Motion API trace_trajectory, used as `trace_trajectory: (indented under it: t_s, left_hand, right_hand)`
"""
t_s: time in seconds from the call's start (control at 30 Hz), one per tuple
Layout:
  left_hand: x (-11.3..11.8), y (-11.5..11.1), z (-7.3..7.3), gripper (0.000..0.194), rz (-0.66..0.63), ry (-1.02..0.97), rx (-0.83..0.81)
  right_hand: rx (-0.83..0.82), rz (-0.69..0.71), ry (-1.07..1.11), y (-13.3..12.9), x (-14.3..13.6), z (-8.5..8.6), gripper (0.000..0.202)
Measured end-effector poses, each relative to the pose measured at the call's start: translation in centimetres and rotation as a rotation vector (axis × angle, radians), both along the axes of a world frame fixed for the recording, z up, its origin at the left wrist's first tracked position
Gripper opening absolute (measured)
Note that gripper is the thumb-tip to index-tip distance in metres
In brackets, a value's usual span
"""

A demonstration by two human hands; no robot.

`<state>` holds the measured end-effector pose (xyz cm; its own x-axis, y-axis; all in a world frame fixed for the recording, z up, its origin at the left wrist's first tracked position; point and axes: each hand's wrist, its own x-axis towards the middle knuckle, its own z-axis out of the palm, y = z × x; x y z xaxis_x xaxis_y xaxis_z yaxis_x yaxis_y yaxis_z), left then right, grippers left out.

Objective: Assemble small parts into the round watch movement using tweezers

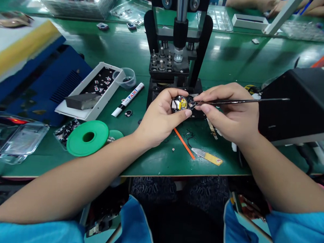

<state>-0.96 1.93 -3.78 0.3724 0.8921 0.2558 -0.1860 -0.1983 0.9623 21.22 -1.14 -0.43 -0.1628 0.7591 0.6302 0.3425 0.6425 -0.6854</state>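
Between its thumb and fingers, my left hand [162, 116] holds a small round black device [180, 103] with yellow and white parts inside. My right hand [229, 113] is closed round dark, thin tweezers [232, 101], whose tip reaches the right side of the device. Both hands are just in front of a black press [168, 70] with a metal shaft. Below them on the green table [154, 164] lie an orange strip [184, 144] and a small blade with a yellow handle [207, 156].
Left of the hands are a paint marker [128, 99], a white tray [98, 108] of small parts, a clear cup [128, 78] and a green spool [87, 138]. A large black box [297, 106] stands right. Another person's hands [271, 5] show at the top right.
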Motion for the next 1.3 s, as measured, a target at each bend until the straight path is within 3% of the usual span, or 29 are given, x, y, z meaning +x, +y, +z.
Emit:
trace_trajectory:
  t_s: [0.23,0.6,1.03,1.3]
  left_hand:
    - [0.1,-0.1,0.1,0.050,0.005,0.009,0.006]
    - [0.4,-0.3,0.3,0.053,-0.014,-0.081,-0.121]
    - [0.9,-1.2,2.7,0.062,0.013,-0.154,-0.329]
    - [0.8,-1.2,2.3,0.059,-0.026,-0.128,-0.311]
  right_hand:
    - [0.061,0.022,0.010,0.2,-0.1,-0.1,0.005]
    - [0.106,-0.004,-0.002,0.2,-0.3,-0.1,0.007]
    - [0.284,0.054,0.051,1.3,-0.3,-0.9,0.020]
    - [0.274,-0.037,0.110,1.3,-0.2,-0.7,0.014]
